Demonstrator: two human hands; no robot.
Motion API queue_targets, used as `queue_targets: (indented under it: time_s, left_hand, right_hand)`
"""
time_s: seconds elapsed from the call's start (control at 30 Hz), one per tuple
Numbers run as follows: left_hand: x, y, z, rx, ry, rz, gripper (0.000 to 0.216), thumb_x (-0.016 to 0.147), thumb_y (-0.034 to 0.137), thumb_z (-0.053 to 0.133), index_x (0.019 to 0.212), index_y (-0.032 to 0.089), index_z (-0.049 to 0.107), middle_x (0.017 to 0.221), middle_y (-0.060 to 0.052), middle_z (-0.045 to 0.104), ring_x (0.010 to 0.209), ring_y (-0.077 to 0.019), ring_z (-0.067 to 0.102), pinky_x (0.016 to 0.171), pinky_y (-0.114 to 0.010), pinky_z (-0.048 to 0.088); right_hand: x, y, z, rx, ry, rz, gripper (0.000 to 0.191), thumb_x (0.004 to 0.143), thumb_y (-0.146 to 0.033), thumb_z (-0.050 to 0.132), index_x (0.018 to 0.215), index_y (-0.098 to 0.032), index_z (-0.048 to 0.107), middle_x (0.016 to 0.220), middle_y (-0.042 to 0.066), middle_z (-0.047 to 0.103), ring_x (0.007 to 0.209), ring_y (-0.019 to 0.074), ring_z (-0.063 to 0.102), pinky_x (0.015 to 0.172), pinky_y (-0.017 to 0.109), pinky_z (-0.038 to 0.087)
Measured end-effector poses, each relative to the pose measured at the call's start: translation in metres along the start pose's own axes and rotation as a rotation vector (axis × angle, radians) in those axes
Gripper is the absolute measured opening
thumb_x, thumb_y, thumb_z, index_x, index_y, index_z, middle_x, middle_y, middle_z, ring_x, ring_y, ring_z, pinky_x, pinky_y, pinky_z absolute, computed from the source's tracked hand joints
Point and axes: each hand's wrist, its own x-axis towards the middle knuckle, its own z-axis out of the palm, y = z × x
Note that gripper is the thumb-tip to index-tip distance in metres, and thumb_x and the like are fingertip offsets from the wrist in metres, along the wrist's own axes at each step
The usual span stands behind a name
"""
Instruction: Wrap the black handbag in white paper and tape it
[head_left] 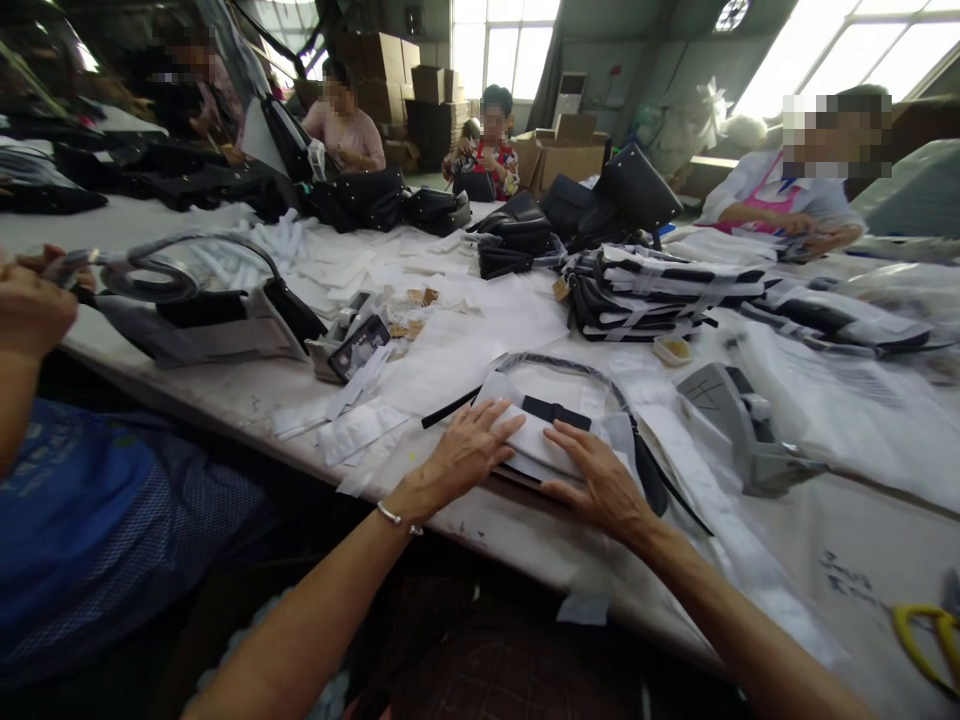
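Note:
A dark handbag wrapped in white paper (551, 425) lies flat at the near edge of the long table (840, 540), its curved handle arching behind it. My left hand (465, 450) lies on the paper over the bag's left half, fingers stretched out. My right hand (596, 480) rests on the right half, fingers spread and pressing the wrapping down. Neither hand grips anything. A bracelet sits on my left wrist.
A grey tape dispenser (742, 430) stands right of the bag, another (349, 345) to the left. Yellow scissors (926, 640) lie at far right. Stacks of wrapped bags (645, 290) fill the middle. A co-worker in blue (45, 320) handles a bag at left; several people work opposite.

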Motion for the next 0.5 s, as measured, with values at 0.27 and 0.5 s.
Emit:
queue_targets:
  time_s: [0.27,0.5]
  left_hand:
    - [-0.015,-0.002,0.023,-0.146,0.17,0.058,0.025,0.095,0.026,0.058,0.12,0.023,0.061,0.131,-0.007,0.061,0.13,-0.028,0.05,0.108,-0.051,0.043]
    - [-0.024,0.008,0.021,-0.118,0.329,0.11,0.016,0.098,0.019,0.053,0.11,0.019,0.064,0.11,-0.005,0.071,0.135,-0.026,0.046,0.119,-0.058,0.024]
  right_hand:
    - [-0.004,-0.006,0.002,-0.177,0.009,-0.123,0.057,0.088,-0.047,0.064,0.137,-0.021,0.051,0.135,0.015,0.056,0.12,0.032,0.053,0.101,0.051,0.045]
    - [-0.008,-0.012,0.0,-0.285,0.017,-0.175,0.048,0.089,-0.041,0.065,0.131,-0.018,0.056,0.132,0.015,0.058,0.116,0.0311,0.054,0.097,0.048,0.048]
